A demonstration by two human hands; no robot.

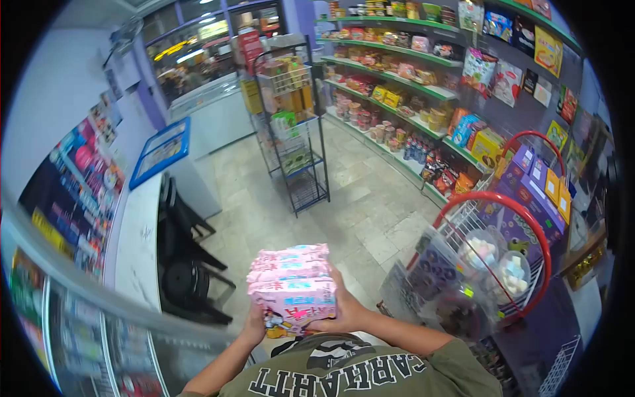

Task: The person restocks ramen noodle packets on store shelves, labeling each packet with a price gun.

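A stack of shiny pink packets (292, 281) with printed lettering and a cartoon figure is held up before my chest. My left hand (253, 324) grips its left side; the packets partly hide the fingers. On the right, my right hand (344, 308) is wrapped round the side and lower edge, its fingers reaching under the front. The green shirt on my body shows just below the packets.
A wire rack (291, 132) with goods stands ahead on the tiled floor (370, 225). Stocked shelves (397, 59) line the right wall. Close on my right is a red-rimmed basket (546, 264) with tubs. Black chairs (188, 284) and a white counter (142, 245) are left.
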